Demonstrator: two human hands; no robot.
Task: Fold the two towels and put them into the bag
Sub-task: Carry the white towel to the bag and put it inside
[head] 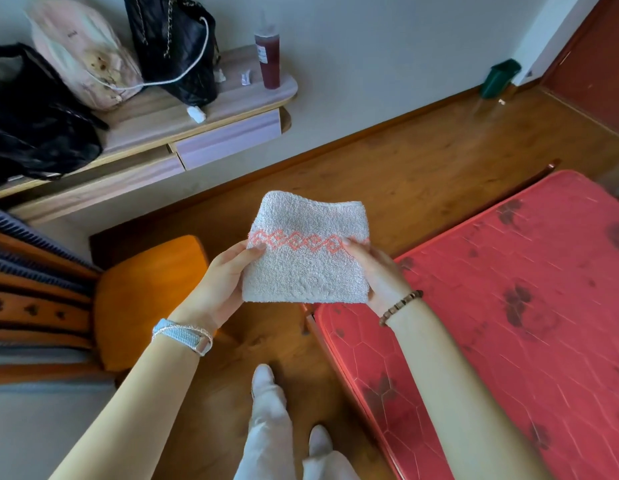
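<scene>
Head view: folded white towel [306,251] pinched at both side edges by left hand [221,282] and right hand [377,275], above the floor [405,161]; black quilted bag [173,53] set far-left on tabletop [239,97], nearer left hand.

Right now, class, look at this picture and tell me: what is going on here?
A standing person holds a small folded white towel with a pink band, left hand gripping its left edge, right hand its right edge, above the wooden floor beside a red mattress. A pink bag and a black quilted bag sit on the desk by the wall; the towel is in neither yet. No second towel shows.
</scene>
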